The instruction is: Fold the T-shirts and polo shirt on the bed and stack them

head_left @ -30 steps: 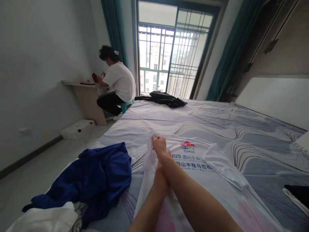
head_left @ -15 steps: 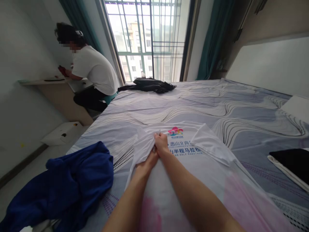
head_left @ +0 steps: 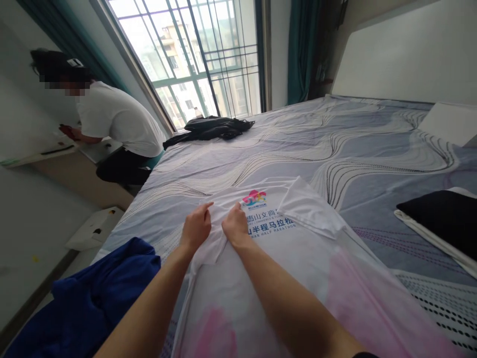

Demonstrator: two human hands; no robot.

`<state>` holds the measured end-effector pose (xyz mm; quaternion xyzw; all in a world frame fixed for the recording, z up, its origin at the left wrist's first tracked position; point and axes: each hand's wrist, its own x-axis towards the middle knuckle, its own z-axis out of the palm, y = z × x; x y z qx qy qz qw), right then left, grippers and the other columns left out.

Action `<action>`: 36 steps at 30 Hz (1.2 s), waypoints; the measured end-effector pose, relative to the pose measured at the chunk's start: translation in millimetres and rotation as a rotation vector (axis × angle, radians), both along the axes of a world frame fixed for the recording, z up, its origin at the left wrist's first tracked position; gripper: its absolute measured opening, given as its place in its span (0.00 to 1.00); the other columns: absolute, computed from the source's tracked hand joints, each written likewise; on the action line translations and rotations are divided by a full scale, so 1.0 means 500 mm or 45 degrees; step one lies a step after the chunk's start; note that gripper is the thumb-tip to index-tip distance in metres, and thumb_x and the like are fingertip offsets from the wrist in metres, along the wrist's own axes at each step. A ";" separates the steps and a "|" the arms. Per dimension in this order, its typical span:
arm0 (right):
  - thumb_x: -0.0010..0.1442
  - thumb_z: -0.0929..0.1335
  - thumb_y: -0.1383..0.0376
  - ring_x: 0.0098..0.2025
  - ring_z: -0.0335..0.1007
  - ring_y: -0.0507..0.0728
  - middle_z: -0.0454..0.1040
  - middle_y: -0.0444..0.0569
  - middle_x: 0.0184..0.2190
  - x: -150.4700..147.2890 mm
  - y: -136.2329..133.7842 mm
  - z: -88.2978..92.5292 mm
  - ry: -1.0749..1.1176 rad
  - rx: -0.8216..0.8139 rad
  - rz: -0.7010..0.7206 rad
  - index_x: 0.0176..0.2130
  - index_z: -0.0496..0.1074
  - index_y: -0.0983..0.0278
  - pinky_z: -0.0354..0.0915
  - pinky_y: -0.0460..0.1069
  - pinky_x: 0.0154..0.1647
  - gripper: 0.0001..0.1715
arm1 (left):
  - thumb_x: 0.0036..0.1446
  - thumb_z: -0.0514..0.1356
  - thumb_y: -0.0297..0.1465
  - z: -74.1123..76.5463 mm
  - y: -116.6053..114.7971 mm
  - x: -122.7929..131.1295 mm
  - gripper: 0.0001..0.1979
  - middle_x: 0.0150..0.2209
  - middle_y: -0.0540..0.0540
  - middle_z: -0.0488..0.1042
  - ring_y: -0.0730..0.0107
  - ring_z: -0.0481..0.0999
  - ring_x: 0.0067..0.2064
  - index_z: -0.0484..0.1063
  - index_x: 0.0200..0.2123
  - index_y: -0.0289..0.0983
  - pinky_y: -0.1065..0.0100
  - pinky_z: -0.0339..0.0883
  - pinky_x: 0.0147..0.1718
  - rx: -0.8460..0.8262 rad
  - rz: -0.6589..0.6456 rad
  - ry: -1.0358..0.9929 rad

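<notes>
A white T-shirt point(head_left: 283, 248) with a printed logo and pink patches lies flat on the bed point(head_left: 335, 144), its right sleeve folded inward. My left hand point(head_left: 196, 228) pinches the fabric at the shirt's left shoulder, forefinger stretched out. Beside it my right hand point(head_left: 235, 226) presses down on the shirt, fingers curled into the cloth just left of the logo. Both hands are close together, about a hand's width apart.
A crumpled blue garment point(head_left: 97, 298) lies at the bed's left edge. A black garment point(head_left: 214, 127) sits at the far corner, and black and white folded cloth point(head_left: 439, 219) lies at the right. Another person point(head_left: 112, 129) sits at a desk point(head_left: 33, 156) by the window. A white box point(head_left: 95, 228) lies on the floor.
The lifted left sleeve has been brought down onto the shirt. My hands have moved apart and now rest on the fabric. My view has swung left and nearer.
</notes>
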<state>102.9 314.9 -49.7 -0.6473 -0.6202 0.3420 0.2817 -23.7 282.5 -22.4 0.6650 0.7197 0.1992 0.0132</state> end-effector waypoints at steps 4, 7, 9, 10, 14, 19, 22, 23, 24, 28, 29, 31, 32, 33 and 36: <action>0.56 0.64 0.77 0.50 0.74 0.68 0.67 0.75 0.55 0.006 -0.004 0.031 -0.195 0.013 -0.046 0.62 0.58 0.78 0.69 0.58 0.47 0.35 | 0.66 0.44 0.35 -0.059 0.084 -0.083 0.29 0.70 0.45 0.57 0.53 0.54 0.71 0.59 0.68 0.39 0.47 0.57 0.64 -0.416 -0.056 0.183; 0.57 0.65 0.73 0.65 0.58 0.72 0.59 0.75 0.64 -0.013 -0.024 0.039 -0.264 0.244 0.047 0.66 0.57 0.77 0.61 0.63 0.60 0.38 | 0.68 0.40 0.39 -0.085 0.090 -0.115 0.29 0.72 0.45 0.49 0.49 0.47 0.73 0.52 0.71 0.42 0.40 0.55 0.63 -0.530 -0.051 0.256; 0.60 0.66 0.68 0.72 0.40 0.72 0.52 0.70 0.69 -0.039 -0.047 0.025 -0.237 0.414 0.293 0.68 0.53 0.76 0.49 0.66 0.68 0.42 | 0.68 0.41 0.39 -0.091 0.086 -0.121 0.30 0.73 0.44 0.45 0.48 0.44 0.73 0.49 0.72 0.42 0.39 0.51 0.64 -0.528 -0.070 0.297; 0.62 0.66 0.64 0.74 0.33 0.70 0.48 0.67 0.71 -0.054 -0.059 0.011 -0.230 0.435 0.421 0.70 0.51 0.76 0.42 0.67 0.70 0.43 | 0.68 0.41 0.39 -0.092 0.085 -0.121 0.30 0.74 0.44 0.44 0.49 0.43 0.73 0.47 0.72 0.42 0.38 0.49 0.65 -0.511 -0.066 0.312; 0.68 0.60 0.54 0.75 0.26 0.67 0.41 0.62 0.73 -0.093 -0.088 -0.049 -0.315 0.287 0.621 0.71 0.46 0.77 0.26 0.68 0.72 0.44 | 0.69 0.41 0.39 -0.084 0.092 -0.099 0.30 0.74 0.42 0.44 0.45 0.44 0.73 0.48 0.72 0.42 0.34 0.47 0.64 -0.519 0.056 0.314; 0.67 0.63 0.57 0.75 0.25 0.67 0.37 0.55 0.74 -0.081 -0.101 -0.053 -0.359 0.435 0.666 0.73 0.45 0.65 0.24 0.70 0.71 0.43 | 0.67 0.47 0.35 -0.085 0.080 -0.011 0.29 0.73 0.33 0.46 0.38 0.46 0.72 0.55 0.69 0.34 0.36 0.49 0.63 -0.475 0.108 0.301; 0.66 0.65 0.57 0.75 0.26 0.68 0.35 0.53 0.74 -0.043 -0.146 -0.037 -0.392 0.499 0.694 0.73 0.44 0.62 0.28 0.70 0.72 0.45 | 0.68 0.44 0.40 -0.091 0.055 0.030 0.31 0.73 0.34 0.47 0.40 0.50 0.71 0.52 0.71 0.37 0.39 0.53 0.62 -0.458 0.104 0.231; 0.66 0.64 0.56 0.75 0.26 0.68 0.35 0.56 0.74 -0.021 -0.171 -0.034 -0.389 0.482 0.688 0.73 0.43 0.65 0.30 0.70 0.72 0.45 | 0.68 0.43 0.41 -0.089 0.048 0.036 0.31 0.72 0.34 0.48 0.39 0.51 0.71 0.53 0.70 0.38 0.39 0.54 0.62 -0.458 0.107 0.201; 0.67 0.63 0.53 0.75 0.26 0.68 0.36 0.58 0.74 0.005 -0.200 -0.033 -0.382 0.455 0.687 0.73 0.41 0.69 0.31 0.69 0.72 0.46 | 0.68 0.42 0.41 -0.085 0.042 0.040 0.30 0.72 0.34 0.49 0.38 0.52 0.70 0.54 0.70 0.39 0.38 0.54 0.61 -0.456 0.109 0.172; 0.69 0.58 0.48 0.75 0.26 0.64 0.38 0.57 0.74 0.156 -0.328 -0.034 -0.392 0.365 0.746 0.73 0.43 0.69 0.32 0.68 0.73 0.45 | 0.68 0.40 0.42 -0.073 -0.002 0.069 0.31 0.72 0.33 0.48 0.38 0.49 0.71 0.53 0.71 0.37 0.37 0.47 0.64 -0.394 0.120 0.085; 0.69 0.57 0.49 0.75 0.26 0.63 0.38 0.53 0.74 0.198 -0.356 -0.032 -0.406 0.355 0.747 0.73 0.44 0.65 0.31 0.68 0.73 0.43 | 0.69 0.39 0.43 -0.076 -0.025 0.087 0.33 0.72 0.32 0.47 0.38 0.47 0.72 0.51 0.71 0.35 0.37 0.45 0.65 -0.341 0.161 0.099; 0.69 0.57 0.50 0.75 0.27 0.63 0.39 0.48 0.74 0.271 -0.400 -0.024 -0.436 0.331 0.703 0.73 0.46 0.59 0.31 0.69 0.73 0.40 | 0.69 0.39 0.45 -0.087 -0.095 0.137 0.34 0.73 0.32 0.44 0.36 0.42 0.72 0.48 0.72 0.33 0.37 0.41 0.66 -0.195 0.259 0.188; 0.69 0.57 0.50 0.75 0.28 0.63 0.40 0.47 0.74 0.301 -0.415 -0.021 -0.456 0.317 0.658 0.73 0.47 0.58 0.31 0.68 0.73 0.39 | 0.69 0.40 0.44 -0.094 -0.140 0.166 0.34 0.73 0.32 0.42 0.36 0.39 0.73 0.49 0.71 0.33 0.37 0.40 0.66 -0.119 0.285 0.253; 0.70 0.58 0.50 0.75 0.29 0.63 0.40 0.47 0.74 0.325 -0.427 -0.018 -0.481 0.302 0.602 0.72 0.48 0.58 0.32 0.68 0.73 0.38 | 0.69 0.40 0.43 -0.101 -0.188 0.195 0.33 0.74 0.33 0.41 0.36 0.37 0.73 0.50 0.71 0.33 0.37 0.39 0.66 -0.064 0.275 0.313; 0.70 0.58 0.51 0.75 0.31 0.63 0.42 0.47 0.73 0.369 -0.449 -0.018 -0.577 0.274 0.458 0.72 0.50 0.57 0.33 0.67 0.73 0.36 | 0.69 0.42 0.40 -0.118 -0.338 0.257 0.30 0.74 0.41 0.44 0.42 0.39 0.73 0.54 0.70 0.39 0.40 0.42 0.66 -0.095 0.042 0.381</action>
